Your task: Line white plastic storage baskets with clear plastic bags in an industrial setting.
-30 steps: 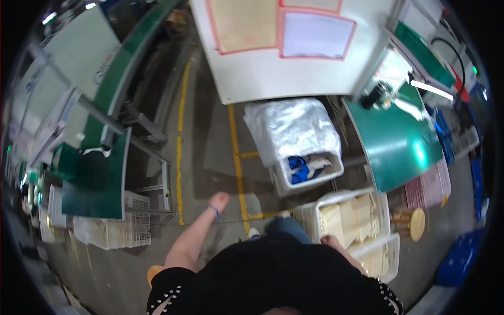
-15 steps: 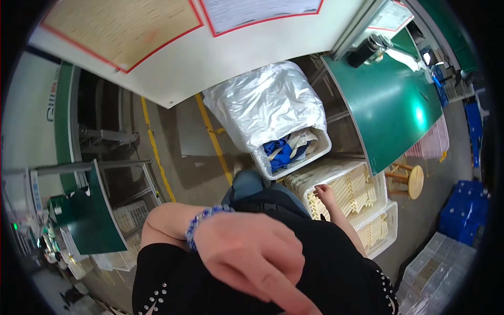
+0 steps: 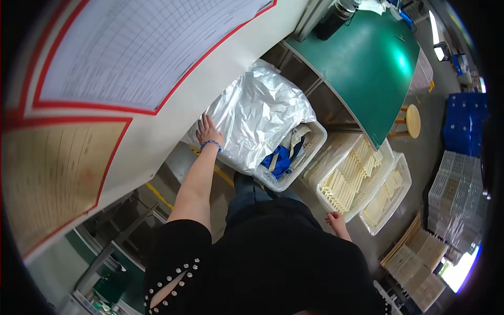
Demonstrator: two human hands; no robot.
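My left hand (image 3: 211,133), with a blue beaded bracelet (image 3: 211,143) at the wrist, lies with fingers spread on a crinkled silver sheet (image 3: 257,110). The sheet covers most of a white plastic bin (image 3: 315,139). At the bin's uncovered near end, blue and cream cloth pieces (image 3: 280,159) show; the rest of the contents is hidden. Down at my right side, my right hand (image 3: 336,222) hangs with loosely curled fingers and no object visible in it. It is nearest to a white crate (image 3: 344,210) lined with clear plastic and holding pale yellow slatted parts (image 3: 349,178).
A green-topped table (image 3: 357,68) stands at the far right with a dark flask (image 3: 336,21) on it. A second white crate (image 3: 401,194), a round wooden stool (image 3: 413,122) and blue bins (image 3: 464,126) are to the right. A white board (image 3: 184,118) with red-framed sheets rises at the left.
My left hand has gone from in front of my chest out to the silver sheet and opened on it. The view has turned and come nearer the board. My right hand has moved back from the crate.
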